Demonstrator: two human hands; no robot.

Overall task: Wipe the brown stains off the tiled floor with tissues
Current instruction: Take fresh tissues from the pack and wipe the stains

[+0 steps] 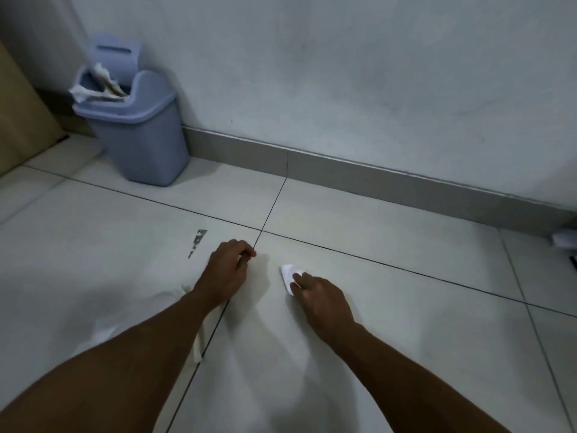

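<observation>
My right hand (318, 300) presses a small folded white tissue (288, 273) against the pale floor tile, with the fingers curled over its near edge. My left hand (229, 267) hovers just left of it with its fingers curled; whether it holds anything I cannot tell. A dark smear of stain (198, 240) marks the tile to the left of my left hand. Crumpled tissue (187, 290) lies on the floor beside and under my left forearm.
A blue-grey waste bin (140, 129) with used tissues sticking out stands against the white wall at the back left. A grey skirting board (374, 178) runs along the wall. A brown panel (22, 104) leans at the far left. A small white object (565, 239) sits at the right edge.
</observation>
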